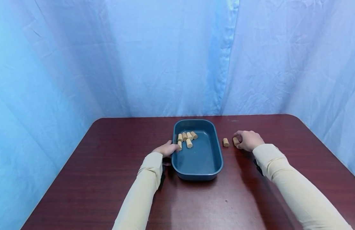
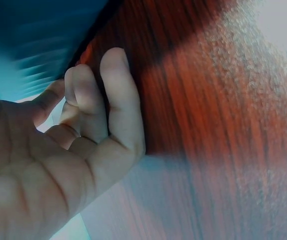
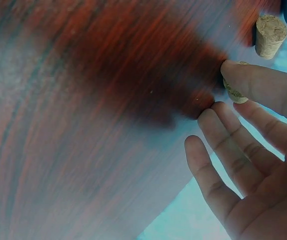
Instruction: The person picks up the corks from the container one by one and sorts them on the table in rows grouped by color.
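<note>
Near the tray (image 1: 202, 158) our left hand (image 1: 166, 149) grips, at three o'clock, our right hand (image 1: 250, 140) pinches a cork (image 1: 236, 141); a slack pinch could drop it.

No readable text, labels or numbers anywhere.

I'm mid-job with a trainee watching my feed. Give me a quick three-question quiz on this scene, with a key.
1. How many corks show outside the tray?
2. True or false: in the head view, the left hand is at the tray's right side.
3. What is between the right hand's thumb and fingers?
A) the tray's rim
B) the cork farther from the tray
C) the cork nearer the tray

Key:
1. Two, counting the one at the right hand.
2. False; it is at the tray's left side.
3. B.
</note>
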Motion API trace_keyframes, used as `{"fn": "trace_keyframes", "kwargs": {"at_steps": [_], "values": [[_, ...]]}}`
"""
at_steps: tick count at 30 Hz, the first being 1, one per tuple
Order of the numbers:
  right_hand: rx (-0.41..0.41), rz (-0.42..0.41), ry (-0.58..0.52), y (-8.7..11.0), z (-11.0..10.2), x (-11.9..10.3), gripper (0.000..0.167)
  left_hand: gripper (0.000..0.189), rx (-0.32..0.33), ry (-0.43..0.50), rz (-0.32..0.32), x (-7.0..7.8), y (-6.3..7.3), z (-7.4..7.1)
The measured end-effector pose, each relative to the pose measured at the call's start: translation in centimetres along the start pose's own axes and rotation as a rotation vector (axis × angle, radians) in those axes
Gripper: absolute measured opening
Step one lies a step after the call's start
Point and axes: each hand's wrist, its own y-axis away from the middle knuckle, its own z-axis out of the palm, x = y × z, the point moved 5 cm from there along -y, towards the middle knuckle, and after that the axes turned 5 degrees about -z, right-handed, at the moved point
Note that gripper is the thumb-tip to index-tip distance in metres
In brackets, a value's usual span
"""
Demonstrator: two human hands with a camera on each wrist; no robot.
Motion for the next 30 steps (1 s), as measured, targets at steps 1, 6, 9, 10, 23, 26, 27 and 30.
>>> {"fn": "trace_keyframes", "kwargs": {"at_steps": [1, 6, 9, 10, 23, 26, 27, 30], "values": [[0.001, 0.001, -0.003, 0.1, 0.0, 0.1, 0.044, 0.072, -0.002, 0.001, 0.001, 0.0, 0.0, 0.0], [0.008, -0.001, -0.025, 0.4, 0.1, 0.2, 0.05, 0.072, -0.01, 0.0, 0.01, -0.1, 0.0, 0.0], [0.019, -0.016, -0.047, 0.8, 0.1, 0.0, 0.056, 0.074, -0.015, 0.009, 0.014, -0.1, 0.0, -0.1], [0.022, -0.02, -0.057, 1.0, 0.0, -0.1, 0.058, 0.073, -0.014, 0.013, 0.012, -0.1, 0.0, -0.1], [0.029, -0.055, -0.161, 2.1, 0.7, 0.3, 0.068, 0.075, -0.015, -0.001, -0.002, 0.0, -0.5, 0.0], [0.037, -0.059, -0.214, 2.5, 1.0, 0.6, 0.07, 0.072, -0.015, -0.007, -0.002, -0.1, -0.6, 0.0], [0.038, -0.061, -0.226, 2.7, 1.0, 0.7, 0.071, 0.072, -0.014, -0.009, -0.003, -0.1, -0.6, 0.0], [0.04, -0.054, -0.26, 3.1, 1.0, 0.8, 0.073, 0.072, -0.011, -0.01, -0.003, -0.1, -0.6, 0.0]]}}
